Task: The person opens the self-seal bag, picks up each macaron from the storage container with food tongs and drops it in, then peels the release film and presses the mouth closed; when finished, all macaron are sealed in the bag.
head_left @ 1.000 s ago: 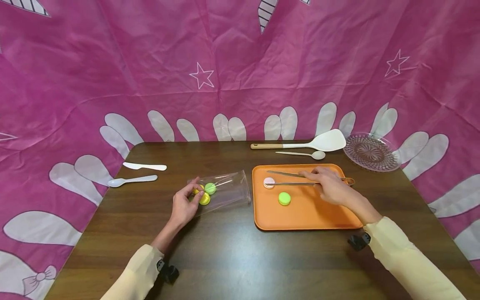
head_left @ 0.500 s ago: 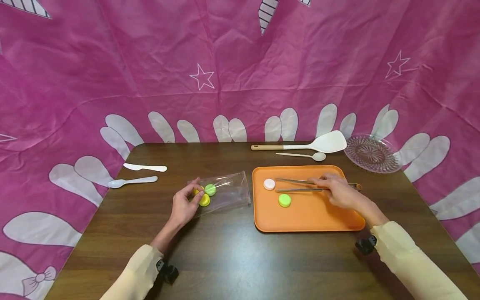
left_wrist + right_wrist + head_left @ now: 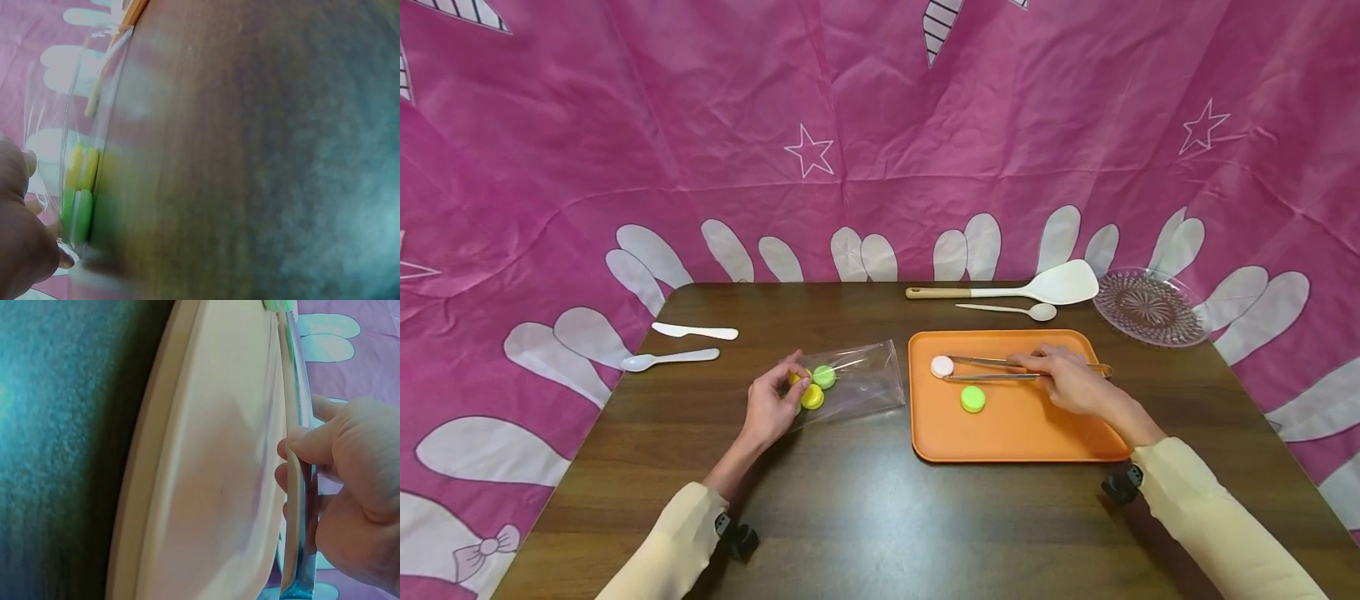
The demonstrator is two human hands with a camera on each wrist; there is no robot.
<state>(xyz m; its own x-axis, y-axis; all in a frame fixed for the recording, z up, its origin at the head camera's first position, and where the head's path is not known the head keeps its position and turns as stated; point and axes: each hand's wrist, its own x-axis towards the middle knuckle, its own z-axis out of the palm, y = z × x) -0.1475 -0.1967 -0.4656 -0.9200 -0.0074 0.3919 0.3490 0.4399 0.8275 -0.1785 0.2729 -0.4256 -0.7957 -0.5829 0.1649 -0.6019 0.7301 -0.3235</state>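
My left hand [image 3: 771, 402] pinches a clear, shiny plastic bag [image 3: 872, 387], thumb and fingers together on its end. Inside I see two yellow cookies [image 3: 812, 397] and a green cookie [image 3: 824, 377], all round. My hand hides some, so I can't tell how many in all. My right hand [image 3: 1067, 381] is clamped on the shiny metal tongs [image 3: 299, 537]. Their two long arms are a bit apart, with the tips right at one pale pink cookie [image 3: 942, 367] on the smooth orange tray [image 3: 1022, 435]; I can't tell if they touch it. One bright green cookie [image 3: 973, 399] sits near. On the brown table [image 3: 925, 533] are one white knife [image 3: 696, 331], one white spoon [image 3: 673, 357], one white spatula [image 3: 1063, 285] with a tan handle, one small pale spoon [image 3: 1041, 312] and one bumpy, see-through plate [image 3: 1150, 308].
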